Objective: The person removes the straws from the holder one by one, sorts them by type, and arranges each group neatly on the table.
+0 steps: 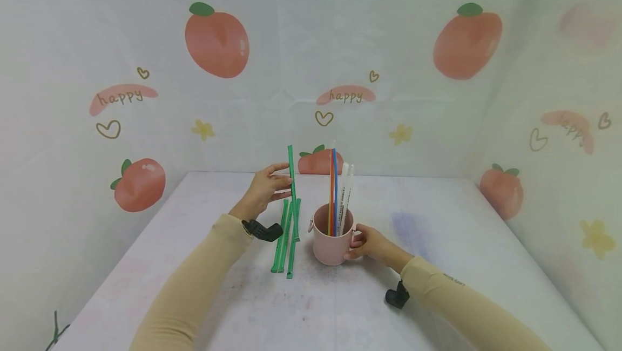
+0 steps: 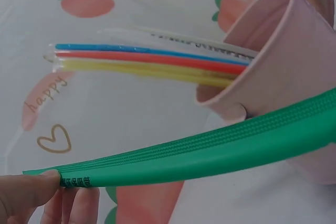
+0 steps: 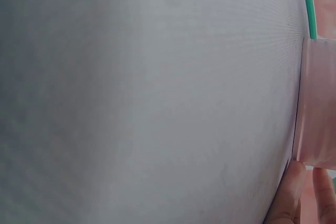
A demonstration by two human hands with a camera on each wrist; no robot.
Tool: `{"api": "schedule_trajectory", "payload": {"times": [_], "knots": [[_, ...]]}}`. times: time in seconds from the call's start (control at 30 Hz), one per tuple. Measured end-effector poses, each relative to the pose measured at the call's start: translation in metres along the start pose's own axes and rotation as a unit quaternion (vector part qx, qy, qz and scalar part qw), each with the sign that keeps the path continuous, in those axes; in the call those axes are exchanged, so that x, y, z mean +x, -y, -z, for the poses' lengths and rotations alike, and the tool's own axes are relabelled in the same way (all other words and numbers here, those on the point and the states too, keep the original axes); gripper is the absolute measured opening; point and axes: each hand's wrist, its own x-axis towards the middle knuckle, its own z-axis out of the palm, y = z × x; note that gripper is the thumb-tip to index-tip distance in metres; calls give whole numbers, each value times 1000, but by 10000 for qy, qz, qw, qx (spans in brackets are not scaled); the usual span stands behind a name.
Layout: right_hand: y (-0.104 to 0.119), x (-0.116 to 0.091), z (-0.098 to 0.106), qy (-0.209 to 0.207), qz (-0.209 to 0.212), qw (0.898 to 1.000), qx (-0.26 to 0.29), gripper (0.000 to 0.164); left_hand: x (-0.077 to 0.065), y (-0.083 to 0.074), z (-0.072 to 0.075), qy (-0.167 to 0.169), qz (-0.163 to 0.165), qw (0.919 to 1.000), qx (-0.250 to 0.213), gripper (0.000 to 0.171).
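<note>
Between the thumb and fingers of my left hand [image 1: 264, 188] is a green-wrapped straw [image 1: 292, 194], pinched near its upper end and upright in the head view. The left wrist view shows dark printing on that green wrapper [image 2: 173, 166]. More green-wrapped straws [image 1: 281, 245] lie on the table just below it. To their right stands a small pink bucket [image 1: 330, 252], which my right hand [image 1: 373, 247] grips at its right side. Inside the bucket lean blue, red and yellow straws [image 2: 152, 59] in clear wrap, beside white-wrapped straws [image 1: 345, 197]. The bucket's bottom inside is hidden.
A pale table [image 1: 233, 308] with faint stains lies under everything. A white curtain [image 1: 311, 43] printed with fruit and hearts hangs behind and at both sides. Dark wrist cameras [image 1: 262, 230] are strapped to both wrists.
</note>
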Motion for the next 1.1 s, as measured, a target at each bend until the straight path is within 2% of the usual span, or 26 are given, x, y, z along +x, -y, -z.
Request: {"api": "schedule_trajectory", "payload": {"times": [0.27,0.5,1.1], "knots": [[2,0,0,8,-43,10000,49,80,4,12,4,19,74,9986,514,52],[1,0,-1,-36,-91,10000,-4,81,7,24,8,14,284,9960,849,52],[-1,1,0,-45,-79,10000,4,82,9,44,14,-190,961,9878,1208,50]]}}
